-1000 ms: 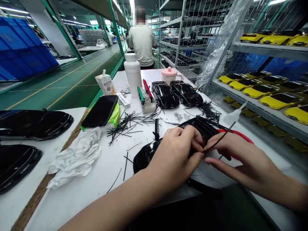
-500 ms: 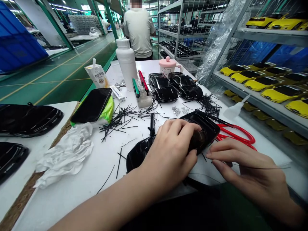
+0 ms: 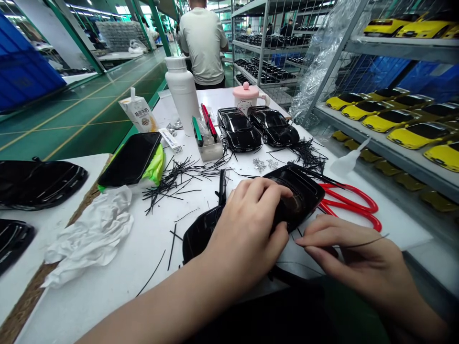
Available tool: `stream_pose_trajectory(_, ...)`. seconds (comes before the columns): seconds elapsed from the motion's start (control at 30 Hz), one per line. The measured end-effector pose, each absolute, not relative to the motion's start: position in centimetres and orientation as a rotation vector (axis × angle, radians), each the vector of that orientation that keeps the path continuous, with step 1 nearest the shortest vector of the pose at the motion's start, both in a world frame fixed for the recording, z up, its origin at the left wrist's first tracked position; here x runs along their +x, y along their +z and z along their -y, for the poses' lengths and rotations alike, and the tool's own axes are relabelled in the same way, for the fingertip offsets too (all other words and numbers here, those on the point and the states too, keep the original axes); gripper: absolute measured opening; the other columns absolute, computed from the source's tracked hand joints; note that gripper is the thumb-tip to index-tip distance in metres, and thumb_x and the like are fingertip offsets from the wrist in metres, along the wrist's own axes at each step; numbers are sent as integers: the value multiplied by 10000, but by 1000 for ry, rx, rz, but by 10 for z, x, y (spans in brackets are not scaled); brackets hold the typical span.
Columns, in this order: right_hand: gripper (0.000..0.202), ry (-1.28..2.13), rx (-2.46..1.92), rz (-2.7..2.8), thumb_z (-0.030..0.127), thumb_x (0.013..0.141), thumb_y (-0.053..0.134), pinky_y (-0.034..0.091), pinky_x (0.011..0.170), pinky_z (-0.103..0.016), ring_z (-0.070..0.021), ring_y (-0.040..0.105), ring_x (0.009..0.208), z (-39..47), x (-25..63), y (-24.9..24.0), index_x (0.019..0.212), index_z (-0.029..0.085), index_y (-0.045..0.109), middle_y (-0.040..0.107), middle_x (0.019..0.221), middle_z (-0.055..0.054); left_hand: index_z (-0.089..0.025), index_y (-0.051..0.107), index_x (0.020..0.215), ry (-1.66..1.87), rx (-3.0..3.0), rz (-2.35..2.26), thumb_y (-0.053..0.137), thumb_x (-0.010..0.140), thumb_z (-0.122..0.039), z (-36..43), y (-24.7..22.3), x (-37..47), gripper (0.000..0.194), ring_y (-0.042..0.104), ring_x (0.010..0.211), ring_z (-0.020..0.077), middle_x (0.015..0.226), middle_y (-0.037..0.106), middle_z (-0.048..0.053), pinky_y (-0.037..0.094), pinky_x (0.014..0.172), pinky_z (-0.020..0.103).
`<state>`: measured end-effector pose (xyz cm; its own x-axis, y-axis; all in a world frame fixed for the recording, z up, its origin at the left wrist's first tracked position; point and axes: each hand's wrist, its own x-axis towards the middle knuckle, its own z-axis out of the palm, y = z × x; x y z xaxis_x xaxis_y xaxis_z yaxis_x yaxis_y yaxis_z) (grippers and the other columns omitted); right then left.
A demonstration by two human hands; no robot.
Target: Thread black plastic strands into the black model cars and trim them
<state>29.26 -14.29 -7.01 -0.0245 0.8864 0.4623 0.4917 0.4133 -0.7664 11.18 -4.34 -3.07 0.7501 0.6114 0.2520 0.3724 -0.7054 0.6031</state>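
Note:
My left hand (image 3: 247,224) is closed over the middle of a black model car (image 3: 304,191), its fingers and thumb gripping the body. One end of the car, with a dark window, shows to the right of the hand; a door stands raised beyond my wrist. Low on the right, my right hand (image 3: 344,253) pinches a thin black strand (image 3: 373,241) between thumb and fingers, close to the car's near side. One end of the strand sticks out past the knuckles. Beside the car lie red-handled scissors (image 3: 362,197), partly under it.
Two black model cars (image 3: 239,131) stand farther back, near a white bottle (image 3: 182,95) and a pink-lidded mug (image 3: 246,98). Cut black strands (image 3: 175,177) litter the table. A phone (image 3: 131,157) and crumpled tissue (image 3: 93,234) lie left. Racks of yellow cars (image 3: 394,122) rise at right.
My right hand has moved left and slightly down, nearer the car and my left thumb, with the strand still pinched. My left hand keeps its hold; the whole view has shifted slightly.

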Motion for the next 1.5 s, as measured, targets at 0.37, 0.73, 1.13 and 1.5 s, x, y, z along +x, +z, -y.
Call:
stream_pose_trajectory(0.37,191,565,-1340,1883,187,941,653,523,551,-199,-128,689,666,139,301,-63,1006,306,788,743,752,29,-218,614,1128,708,1968,-768,559,815,-60,39,-16,109,355,590,1200,214,1221,665,34,474,1094,396)
stream_pose_trajectory(0.73,202,393,-1362,1843,158,925,633,511,472,-213,-121,649,505,140,281,-75,1013,240,795,757,686,3,-237,628,1064,863,1515,-825,594,851,-75,30,-17,112,270,618,1233,187,1207,695,-13,500,1131,371)
stream_pose_trajectory(1.13,213,394,-1343,1877,143,933,614,545,484,-217,-135,683,520,143,275,-75,1039,217,784,780,724,-20,-227,636,1043,860,1496,-826,601,835,-43,32,-17,113,280,626,1192,182,1183,697,-16,510,1114,367)
stream_pose_trajectory(1.5,207,462,-1404,1888,146,937,628,607,621,-228,-166,775,709,143,279,-77,1057,237,770,829,904,-30,-231,634,1038,848,1487,-835,602,833,-25,33,-17,114,293,632,1180,177,1187,696,-25,512,1106,354)
